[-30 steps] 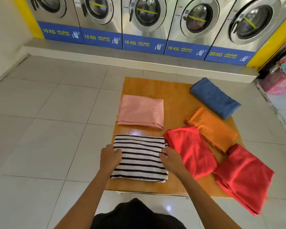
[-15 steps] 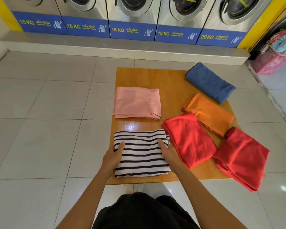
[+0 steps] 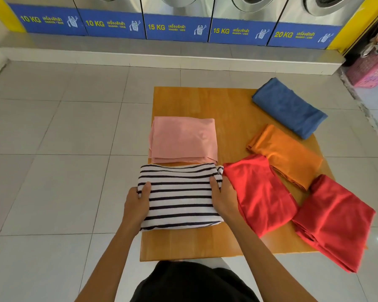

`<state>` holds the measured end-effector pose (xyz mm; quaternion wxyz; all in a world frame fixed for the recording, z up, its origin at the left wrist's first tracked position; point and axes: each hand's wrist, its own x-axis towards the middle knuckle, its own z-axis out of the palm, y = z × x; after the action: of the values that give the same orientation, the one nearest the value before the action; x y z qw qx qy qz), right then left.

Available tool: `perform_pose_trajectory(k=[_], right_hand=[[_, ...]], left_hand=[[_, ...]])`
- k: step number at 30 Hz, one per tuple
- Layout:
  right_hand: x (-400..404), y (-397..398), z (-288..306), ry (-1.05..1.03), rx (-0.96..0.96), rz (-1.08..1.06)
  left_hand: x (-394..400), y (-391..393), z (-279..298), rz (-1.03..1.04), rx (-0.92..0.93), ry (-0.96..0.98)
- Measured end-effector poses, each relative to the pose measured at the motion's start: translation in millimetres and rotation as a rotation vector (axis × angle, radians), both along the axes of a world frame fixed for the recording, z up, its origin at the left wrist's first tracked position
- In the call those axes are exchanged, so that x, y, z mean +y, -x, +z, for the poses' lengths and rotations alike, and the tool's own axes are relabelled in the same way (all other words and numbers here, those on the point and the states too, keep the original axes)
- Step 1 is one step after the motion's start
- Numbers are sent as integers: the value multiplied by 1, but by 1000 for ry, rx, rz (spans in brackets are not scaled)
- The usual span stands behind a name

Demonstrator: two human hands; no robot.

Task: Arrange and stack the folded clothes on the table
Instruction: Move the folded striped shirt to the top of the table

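Note:
A folded black-and-white striped shirt (image 3: 180, 196) is held a little above the wooden table (image 3: 231, 110), its far edge reaching the near edge of the folded pink cloth (image 3: 183, 138). My left hand (image 3: 138, 203) grips its left side, thumb on top. My right hand (image 3: 224, 198) grips its right side. To the right lie a folded red cloth (image 3: 258, 192), an orange one (image 3: 286, 153), a blue one (image 3: 288, 107) and a second red one (image 3: 334, 221) that hangs over the table's right edge.
Washing machines (image 3: 177, 27) on a raised grey step line the back wall. A pink laundry basket (image 3: 371, 70) full of clothes stands at the far right. Pale floor tiles surround the low table.
Both hands have taken hold of the striped shirt's sides and carried it away from me, from the table's near edge up to the pink cloth.

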<state>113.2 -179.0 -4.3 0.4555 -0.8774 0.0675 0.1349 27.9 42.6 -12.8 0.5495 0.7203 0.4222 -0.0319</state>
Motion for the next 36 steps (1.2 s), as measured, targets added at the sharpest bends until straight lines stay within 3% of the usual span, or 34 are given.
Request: perform_pose_trajectory(k=[9, 15, 23, 29, 33, 36], right_hand=[[17, -129, 34, -225, -34, -125], [39, -250, 37, -255, -40, -94], [88, -392, 16, -231, -25, -28], [106, -430, -34, -186, 106, -23], [101, -425, -56, -183, 44, -36], [97, -427, -61, -191, 59, -40]], left_hand=[[22, -126, 46, -36, -199, -5], [54, -251, 54, -163, -170, -153], [100, -390, 23, -77, -155, -125], [111, -428, -21, -73, -59, -186], [106, -426, -40, -70, -27, -332], [101, -426, -42, -25, -47, -336]])
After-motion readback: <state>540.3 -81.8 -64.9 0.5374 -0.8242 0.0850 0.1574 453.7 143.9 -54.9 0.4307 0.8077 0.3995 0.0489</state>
